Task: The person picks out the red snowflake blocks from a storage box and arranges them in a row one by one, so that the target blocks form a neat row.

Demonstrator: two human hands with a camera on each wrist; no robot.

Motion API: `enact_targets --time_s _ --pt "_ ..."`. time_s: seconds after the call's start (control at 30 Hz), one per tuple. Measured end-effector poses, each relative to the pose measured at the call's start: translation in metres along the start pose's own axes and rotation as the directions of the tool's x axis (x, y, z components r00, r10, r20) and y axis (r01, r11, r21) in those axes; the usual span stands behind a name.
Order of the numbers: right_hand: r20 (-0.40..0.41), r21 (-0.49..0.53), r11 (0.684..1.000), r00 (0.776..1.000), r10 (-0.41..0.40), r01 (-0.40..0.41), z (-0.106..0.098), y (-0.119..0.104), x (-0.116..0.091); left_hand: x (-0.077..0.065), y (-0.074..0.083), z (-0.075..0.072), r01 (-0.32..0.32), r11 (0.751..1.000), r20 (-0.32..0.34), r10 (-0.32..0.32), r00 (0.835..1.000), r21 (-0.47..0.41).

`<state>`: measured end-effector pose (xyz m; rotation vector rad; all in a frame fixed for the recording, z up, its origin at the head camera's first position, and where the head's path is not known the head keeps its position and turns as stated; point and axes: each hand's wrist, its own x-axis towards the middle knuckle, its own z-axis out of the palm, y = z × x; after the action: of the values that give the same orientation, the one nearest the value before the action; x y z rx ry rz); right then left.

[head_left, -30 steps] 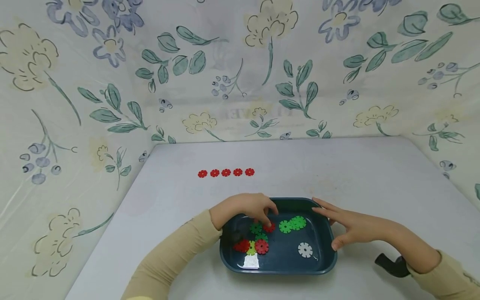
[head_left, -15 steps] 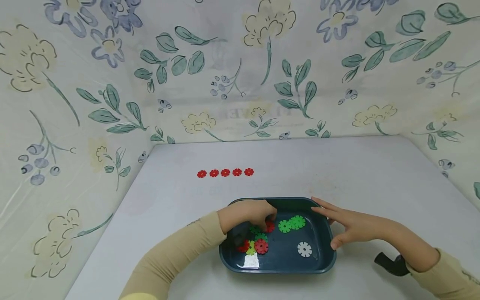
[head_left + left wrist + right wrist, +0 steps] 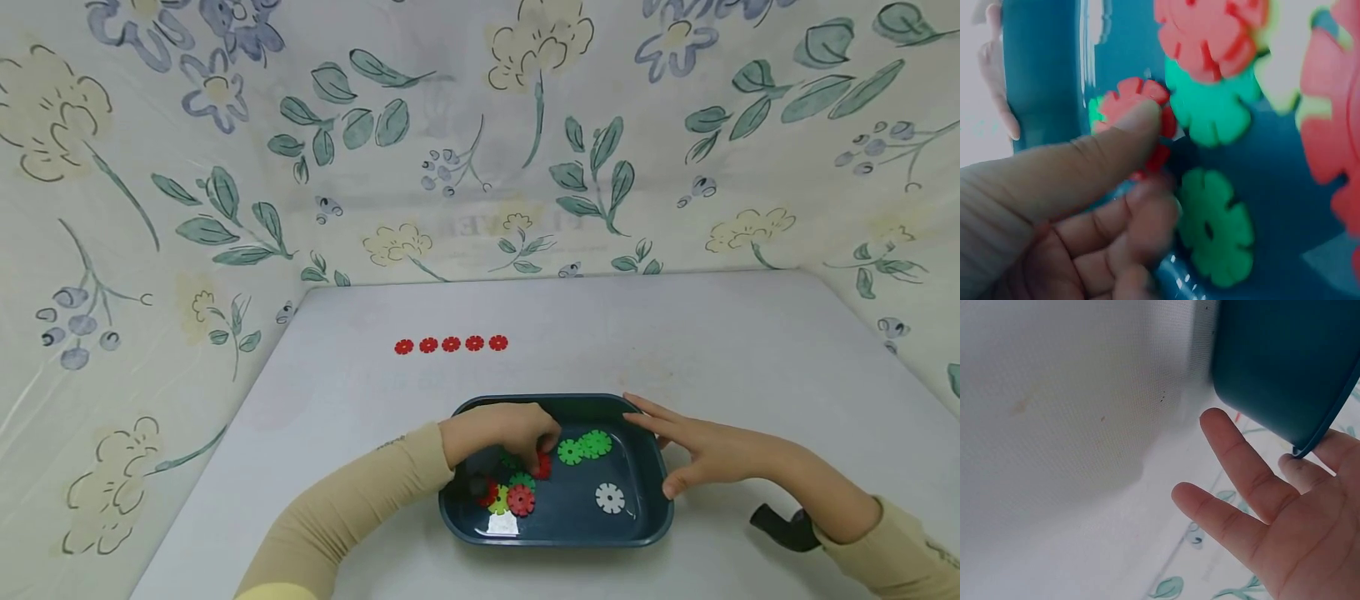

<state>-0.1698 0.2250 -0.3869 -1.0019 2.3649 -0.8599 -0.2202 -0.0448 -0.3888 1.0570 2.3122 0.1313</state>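
While the right hand [image 3: 716, 454], fingers spread, touches the rim of the dark blue tray [image 3: 570, 545], the left hand [image 3: 513, 427] pinches a red notched disc [image 3: 544, 467] inside it, apparently picking it out, which next calls for lifting clear of the green notched disc [image 3: 1217, 228] beside those fingertips.

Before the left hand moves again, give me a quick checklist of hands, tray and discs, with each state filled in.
1. Left hand has a red disc: ok, it looks pinched between thumb and fingers.
2. No other disc caught under it: cannot tell, the hand hides part of it.
3. Red disc outside the tray: not ok, it is within the rim.
4. Right hand at the tray: ok, fingers reach its right end.
5. Row of five red discs in order: ok, roughly straight, discs apart.
6. White disc separate: ok, it touches no other disc.
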Motion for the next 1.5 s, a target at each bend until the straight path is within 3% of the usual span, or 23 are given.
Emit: enact_targets --time_s 0.13,0.2,0.43,0.77,1.07,1.27,1.4,1.5 --pt "0.004 -0.005 1.000 1.000 0.018 -0.017 0.000 0.000 0.000 0.000 -0.001 0.001 -0.010 0.987 0.038 0.016 0.999 -0.158" --pt "0.005 -0.007 1.000 1.000 0.020 -0.020 0.000 0.000 0.000 0.001 0.000 0.000 -0.020 0.981 0.044 0.029 0.999 -0.193" --pt "-0.004 -0.005 1.000 1.000 0.006 -0.006 -0.001 0.000 0.000 -0.002 0.002 -0.010 -0.067 0.932 -0.001 0.071 0.997 -0.355" --pt "0.008 0.013 1.000 1.000 0.028 -0.028 -0.001 -0.002 0.000 -0.010 -0.006 -0.030 -0.154 0.885 -0.110 0.117 0.987 -0.439" --pt "-0.001 0.010 1.000 1.000 0.020 -0.020 0.000 -0.001 0.001 -0.028 -0.027 -0.060 -0.099 0.852 -0.221 -0.021 0.975 -0.515" --pt "0.000 0.008 1.000 1.000 -0.011 0.011 0.000 0.001 0.000 -0.037 -0.052 -0.076 -0.069 0.836 -0.294 -0.113 0.949 -0.544" --pt "-0.003 -0.003 1.000 1.000 -0.022 0.022 0.001 0.003 0.000 -0.038 -0.072 -0.079 -0.045 0.800 -0.330 -0.195 0.924 -0.599" --pt "-0.004 -0.004 1.000 1.000 -0.028 0.028 0.001 0.003 0.001 -0.036 -0.086 -0.079 -0.019 0.750 -0.320 -0.260 0.911 -0.661"
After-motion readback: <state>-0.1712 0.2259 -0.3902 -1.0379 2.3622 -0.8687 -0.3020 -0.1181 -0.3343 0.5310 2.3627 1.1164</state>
